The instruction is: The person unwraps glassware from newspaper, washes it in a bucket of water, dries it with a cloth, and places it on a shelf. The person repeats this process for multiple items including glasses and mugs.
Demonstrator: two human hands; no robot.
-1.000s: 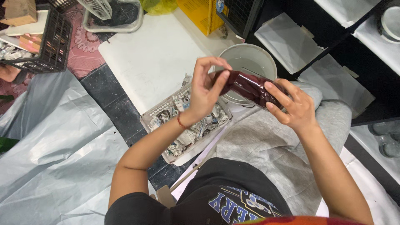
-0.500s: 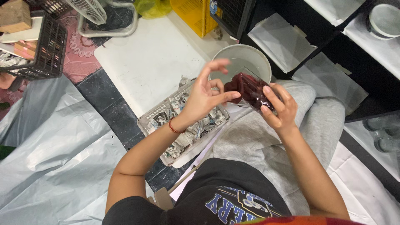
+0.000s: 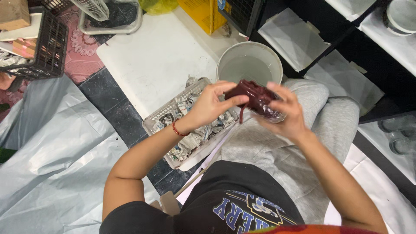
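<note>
Grey-trousered lap, above it left hand (image 3: 207,105) pinching the end of a dark red wrapped bundle (image 3: 255,97), right hand (image 3: 289,116) curled around its other end, grey basket (image 3: 161,123) of paper scraps just beside, white bucket (image 3: 226,58) beyond on the floor

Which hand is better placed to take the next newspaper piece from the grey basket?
Probably the left hand: it hovers directly above the grey basket and only pinches the dark red object, while the right hand cradles that object over the knee.
</note>
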